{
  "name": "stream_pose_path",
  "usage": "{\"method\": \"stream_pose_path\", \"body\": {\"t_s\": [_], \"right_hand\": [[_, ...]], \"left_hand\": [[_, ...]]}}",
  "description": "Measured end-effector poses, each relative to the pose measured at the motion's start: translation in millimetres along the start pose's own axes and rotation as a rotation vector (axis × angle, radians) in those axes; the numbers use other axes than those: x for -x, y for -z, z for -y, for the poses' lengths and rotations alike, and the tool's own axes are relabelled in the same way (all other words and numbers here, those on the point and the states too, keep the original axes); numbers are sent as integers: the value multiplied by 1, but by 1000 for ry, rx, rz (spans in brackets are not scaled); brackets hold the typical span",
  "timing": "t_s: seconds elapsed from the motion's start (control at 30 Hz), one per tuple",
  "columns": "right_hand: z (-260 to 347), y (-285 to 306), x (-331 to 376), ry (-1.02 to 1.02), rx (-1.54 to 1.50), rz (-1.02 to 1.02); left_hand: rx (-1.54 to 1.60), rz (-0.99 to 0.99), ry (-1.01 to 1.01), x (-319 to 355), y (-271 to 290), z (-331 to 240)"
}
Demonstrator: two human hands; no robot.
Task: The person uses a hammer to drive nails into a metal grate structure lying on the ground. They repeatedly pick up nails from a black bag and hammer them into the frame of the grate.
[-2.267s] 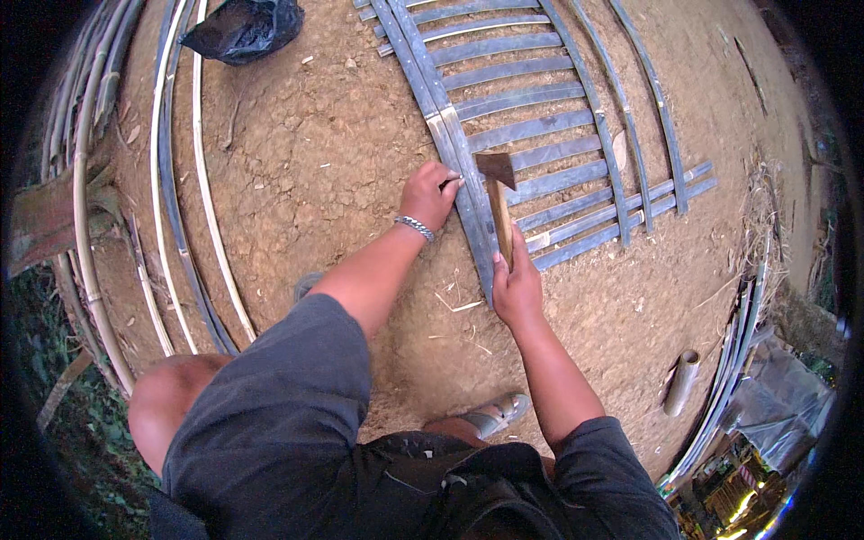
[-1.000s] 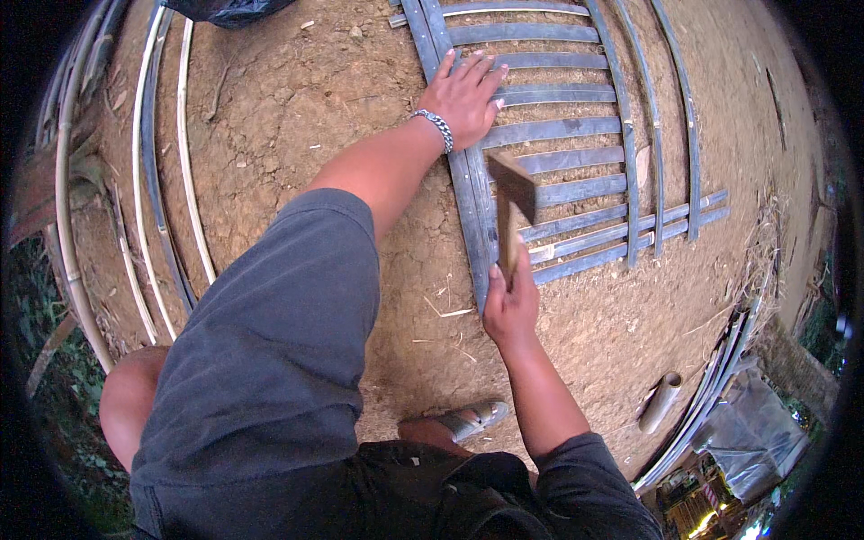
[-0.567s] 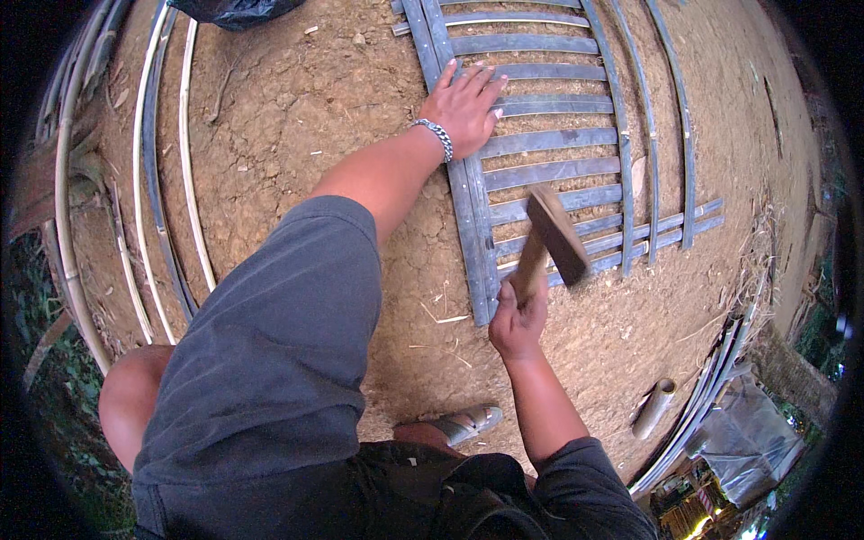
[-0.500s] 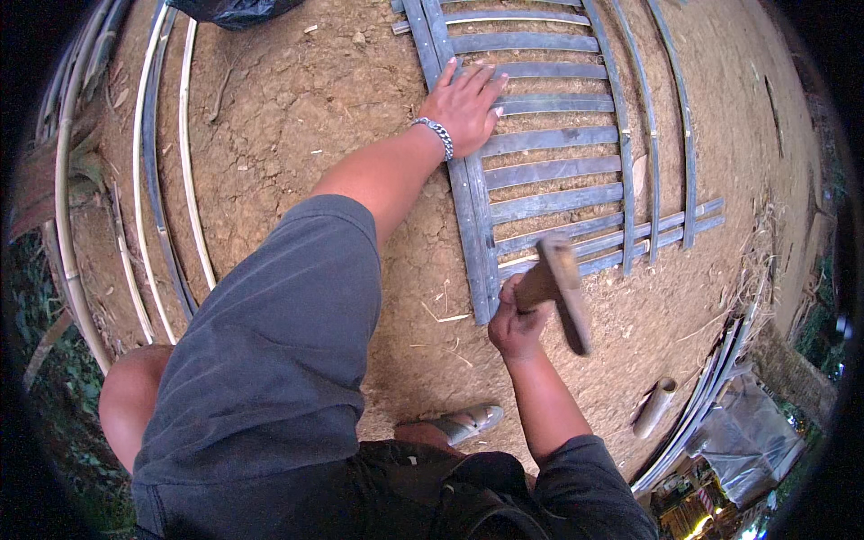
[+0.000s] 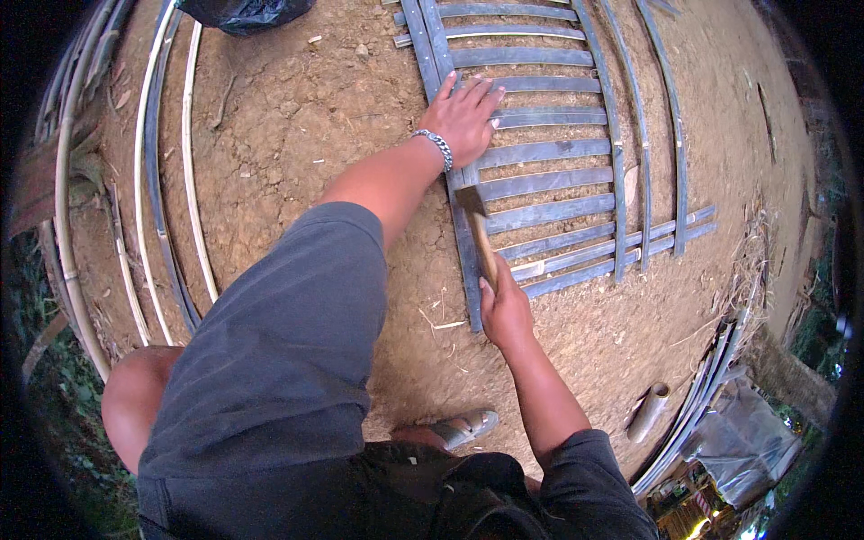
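Note:
Grey-blue slats (image 5: 549, 179), likely split bamboo, lie on the ground in a ladder-like frame. Two long rails (image 5: 427, 40) run side by side along its left edge. My left hand (image 5: 461, 120) presses on these rails, palm down with fingers spread, and holds nothing. A metal chain bracelet (image 5: 437, 147) circles that wrist. My right hand (image 5: 507, 313) is wrapped round the wooden handle of a hammer (image 5: 484, 241). The hammer's dark head lies over the rails, just below my left hand; whether it touches them I cannot tell.
Long bamboo strips and poles (image 5: 193, 162) lie at the left. A black plastic bag (image 5: 245, 13) is at the top. Lower right are a short tube (image 5: 647, 412), bundled strips (image 5: 691, 402) and a plastic sheet (image 5: 745, 436). My sandalled foot (image 5: 462, 427) stands on the bare soil.
My right hand has swung the hammer from a raised position down onto or close over the rails. My left hand stays on the rails. The whole view has shifted slightly.

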State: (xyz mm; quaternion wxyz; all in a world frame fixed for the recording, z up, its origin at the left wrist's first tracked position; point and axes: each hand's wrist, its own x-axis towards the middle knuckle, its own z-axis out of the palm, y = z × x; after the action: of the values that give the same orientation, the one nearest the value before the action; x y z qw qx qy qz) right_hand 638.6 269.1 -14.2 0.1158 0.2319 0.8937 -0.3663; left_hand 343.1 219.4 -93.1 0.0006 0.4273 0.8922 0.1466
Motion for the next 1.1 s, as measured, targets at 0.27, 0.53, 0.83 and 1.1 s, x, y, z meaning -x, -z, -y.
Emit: {"method": "stream_pose_path", "body": {"t_s": [0.27,0.53,0.83,1.1], "right_hand": [[4,4,0,-180,88,104],[1,-10,28,91,-177,-312],[8,9,38,-204,-145,-192],[-31,22,101,-337,-183,-139]], "left_hand": [[28,57,17,-4,3,0],[163,-71,9,-7,-3,8],[726,-364,1113,67,4,-27],[689,-147,1202,74,14,-63]]}}
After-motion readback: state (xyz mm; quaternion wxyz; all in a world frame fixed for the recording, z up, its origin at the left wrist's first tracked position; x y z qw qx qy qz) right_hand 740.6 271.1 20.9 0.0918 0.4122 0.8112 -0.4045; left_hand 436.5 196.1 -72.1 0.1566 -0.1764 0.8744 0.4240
